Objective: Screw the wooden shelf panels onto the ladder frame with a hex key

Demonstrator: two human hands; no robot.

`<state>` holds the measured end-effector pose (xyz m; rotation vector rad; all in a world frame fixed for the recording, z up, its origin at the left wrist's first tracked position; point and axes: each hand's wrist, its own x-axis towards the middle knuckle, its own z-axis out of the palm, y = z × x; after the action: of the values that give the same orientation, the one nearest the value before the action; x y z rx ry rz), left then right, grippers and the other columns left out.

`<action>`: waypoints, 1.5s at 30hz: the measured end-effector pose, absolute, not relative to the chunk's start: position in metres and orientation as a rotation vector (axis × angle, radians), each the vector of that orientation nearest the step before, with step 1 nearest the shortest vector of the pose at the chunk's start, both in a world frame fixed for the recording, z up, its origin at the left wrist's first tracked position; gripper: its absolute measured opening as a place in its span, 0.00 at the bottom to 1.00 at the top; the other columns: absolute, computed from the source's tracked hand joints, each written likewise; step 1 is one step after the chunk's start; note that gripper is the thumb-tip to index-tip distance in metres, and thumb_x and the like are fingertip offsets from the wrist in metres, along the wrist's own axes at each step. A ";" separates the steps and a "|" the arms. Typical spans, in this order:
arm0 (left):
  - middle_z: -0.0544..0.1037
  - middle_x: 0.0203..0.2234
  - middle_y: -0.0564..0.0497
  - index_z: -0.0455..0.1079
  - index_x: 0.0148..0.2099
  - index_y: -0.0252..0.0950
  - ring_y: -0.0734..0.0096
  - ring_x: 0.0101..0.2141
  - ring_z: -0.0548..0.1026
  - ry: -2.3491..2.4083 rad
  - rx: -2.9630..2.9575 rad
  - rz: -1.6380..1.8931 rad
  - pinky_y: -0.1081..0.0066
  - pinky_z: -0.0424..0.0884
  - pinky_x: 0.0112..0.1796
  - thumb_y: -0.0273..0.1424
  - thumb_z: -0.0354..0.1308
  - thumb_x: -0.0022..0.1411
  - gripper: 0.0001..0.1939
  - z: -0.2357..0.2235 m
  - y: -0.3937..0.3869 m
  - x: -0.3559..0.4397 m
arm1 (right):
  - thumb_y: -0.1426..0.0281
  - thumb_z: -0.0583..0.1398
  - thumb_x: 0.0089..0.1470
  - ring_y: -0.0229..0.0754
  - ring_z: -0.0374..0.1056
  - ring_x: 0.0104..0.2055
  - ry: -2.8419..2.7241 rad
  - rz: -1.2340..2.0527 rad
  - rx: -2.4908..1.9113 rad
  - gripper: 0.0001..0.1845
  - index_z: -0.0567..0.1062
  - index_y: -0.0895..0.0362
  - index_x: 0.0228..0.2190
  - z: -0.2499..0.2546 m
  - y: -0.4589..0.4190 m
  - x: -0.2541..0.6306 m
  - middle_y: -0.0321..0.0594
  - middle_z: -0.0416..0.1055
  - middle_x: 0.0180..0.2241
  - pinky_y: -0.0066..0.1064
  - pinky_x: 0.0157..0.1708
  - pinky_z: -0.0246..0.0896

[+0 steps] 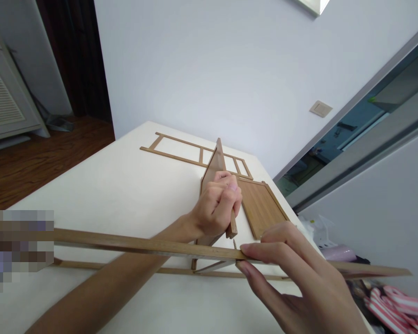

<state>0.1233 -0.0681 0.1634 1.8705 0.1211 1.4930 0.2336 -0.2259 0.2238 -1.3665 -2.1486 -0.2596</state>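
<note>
A wooden side frame stands on its long edge across the front of the white table, and my left forearm passes through its opening. My left hand is closed around the edge rail of an upright wooden panel. A screw pokes out of the frame's upper rail, pointing at the end of that panel's rail, with a small gap between them. Right beside the screw, my right hand pinches the frame's upper rail between thumb and fingers. Whether a screw head lies under the fingertips is hidden.
A second ladder-like wooden frame lies flat at the table's far side, by the wall. Another wooden panel lies flat on the right. Past the right edge are a striped pink cloth and a purple item.
</note>
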 end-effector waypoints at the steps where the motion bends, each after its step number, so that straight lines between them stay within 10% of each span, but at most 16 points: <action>1: 0.65 0.11 0.53 0.53 0.17 0.42 0.67 0.25 0.65 0.117 1.865 1.489 0.55 0.63 0.55 0.38 0.33 0.79 0.34 0.164 -0.068 0.123 | 0.73 0.64 0.64 0.38 0.74 0.35 -2.149 -0.261 -1.367 0.07 0.76 0.51 0.43 0.224 -0.226 0.233 0.37 0.72 0.35 0.26 0.33 0.72; 45: 0.66 0.13 0.54 0.51 0.18 0.41 0.70 0.23 0.66 0.005 1.910 1.540 0.56 0.67 0.51 0.32 0.41 0.77 0.30 0.171 -0.072 0.121 | 0.73 0.61 0.68 0.37 0.70 0.33 -2.284 -0.319 -1.314 0.04 0.74 0.54 0.44 0.232 -0.223 0.234 0.38 0.73 0.33 0.29 0.32 0.67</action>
<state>0.1209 -0.0718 0.1709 1.9097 0.0045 1.5395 0.2345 -0.2229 0.2315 -1.3137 -2.2835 -0.3188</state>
